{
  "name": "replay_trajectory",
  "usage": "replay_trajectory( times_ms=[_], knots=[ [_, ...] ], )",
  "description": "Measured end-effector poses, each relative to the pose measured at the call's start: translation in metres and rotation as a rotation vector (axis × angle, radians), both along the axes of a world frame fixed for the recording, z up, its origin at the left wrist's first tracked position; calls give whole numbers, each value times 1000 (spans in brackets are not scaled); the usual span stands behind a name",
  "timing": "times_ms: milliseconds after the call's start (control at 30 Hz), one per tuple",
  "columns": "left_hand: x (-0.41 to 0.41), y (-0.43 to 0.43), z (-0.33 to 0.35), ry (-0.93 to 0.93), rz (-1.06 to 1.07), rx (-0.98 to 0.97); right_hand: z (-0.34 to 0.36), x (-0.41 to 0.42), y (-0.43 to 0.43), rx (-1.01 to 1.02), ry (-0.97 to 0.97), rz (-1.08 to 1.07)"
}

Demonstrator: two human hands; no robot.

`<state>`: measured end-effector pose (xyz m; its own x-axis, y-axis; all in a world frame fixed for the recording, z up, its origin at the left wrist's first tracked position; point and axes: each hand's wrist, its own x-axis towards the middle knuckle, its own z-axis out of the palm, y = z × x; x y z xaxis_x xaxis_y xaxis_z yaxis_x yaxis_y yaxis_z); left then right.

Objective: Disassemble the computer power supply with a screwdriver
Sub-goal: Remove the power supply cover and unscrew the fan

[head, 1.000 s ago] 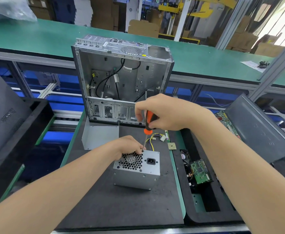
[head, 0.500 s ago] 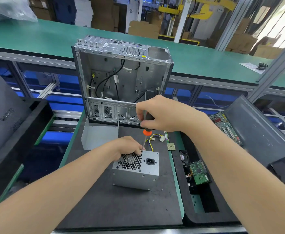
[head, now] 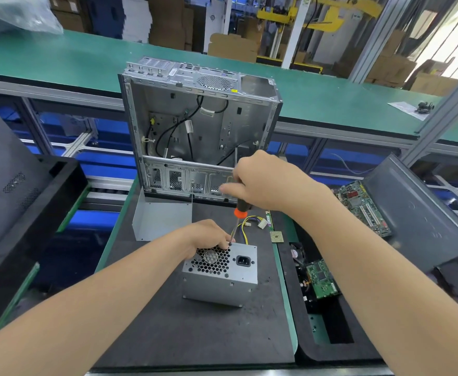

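Note:
A grey metal power supply (head: 219, 283) stands on a dark mat (head: 195, 335), its fan grille and black socket facing up. My left hand (head: 209, 236) grips its far top edge, fingers curled over the rim beside the screwdriver tip. My right hand (head: 263, 180) holds the black and orange handle of a screwdriver (head: 237, 217), whose shaft slants down to a screw at the top rear edge of the unit. Yellow and black wires with a white plug (head: 260, 222) trail behind the unit.
An open, emptied computer case (head: 195, 126) stands upright behind the mat, with a grey metal plate (head: 160, 218) leaning at its foot. A small chip (head: 276, 236) lies on the mat. Right: a black tray with circuit boards (head: 323, 280), a board (head: 363, 207), a dark panel (head: 417, 213). Left: black panels (head: 11, 185).
My right hand has turned on the screwdriver handle and now covers more of it. The tip stays at the same screw. My left hand has not moved.

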<state>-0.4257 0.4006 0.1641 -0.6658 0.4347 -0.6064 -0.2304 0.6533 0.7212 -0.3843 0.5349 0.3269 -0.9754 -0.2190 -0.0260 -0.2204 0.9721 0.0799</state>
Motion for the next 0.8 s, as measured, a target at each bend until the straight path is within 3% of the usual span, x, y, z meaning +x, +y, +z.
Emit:
replay_trajectory(
  times_ms=[133,267,433,600,800],
  knots=[
    [-1,0,-1,12,-1,-9,7,3,7,-181,-120,257],
    [0,1,-2,12,-2,-8,16,2,16,-171,-208,353],
    [0,1,-1,11,-8,-8,14,3,17,-189,-225,335],
    [0,1,0,-10,8,6,0,1,3,24,19,-39],
    [1,0,-2,-9,20,15,10,1,12,-222,-114,279]
  ],
)
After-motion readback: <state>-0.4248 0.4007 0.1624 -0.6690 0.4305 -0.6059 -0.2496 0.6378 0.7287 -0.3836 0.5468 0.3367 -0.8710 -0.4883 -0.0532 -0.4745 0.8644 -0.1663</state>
